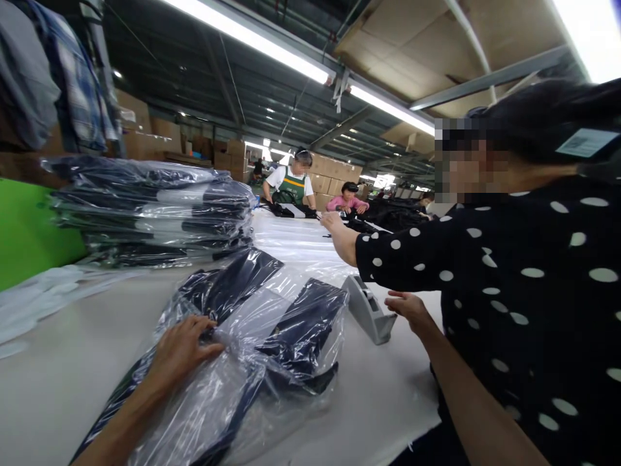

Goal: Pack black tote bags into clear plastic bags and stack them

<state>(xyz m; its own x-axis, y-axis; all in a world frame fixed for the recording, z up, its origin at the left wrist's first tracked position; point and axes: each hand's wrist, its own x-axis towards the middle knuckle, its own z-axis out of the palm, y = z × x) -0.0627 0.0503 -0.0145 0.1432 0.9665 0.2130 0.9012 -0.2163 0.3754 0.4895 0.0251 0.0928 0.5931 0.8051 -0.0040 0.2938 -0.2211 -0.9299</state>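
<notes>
A clear plastic bag [204, 401] with dark folded garments and a white sheet inside lies on the table before me. My left hand [182, 349] rests on it, fingers curled and thumb set against the gathered plastic. On the right, my right hand [407, 307] is stretched out beside a grey tape dispenser [369, 310], fingers extended and a little apart. Nothing shows in that hand, and I cannot tell whether its fingertips touch the dispenser.
Bagged dark garments form a tall stack [160, 213] at the left, near a green panel [39, 233]. A co-worker in a polka-dot top [514, 298] stands close on my right, one arm reaching over the table [378, 401]. Other people work farther back.
</notes>
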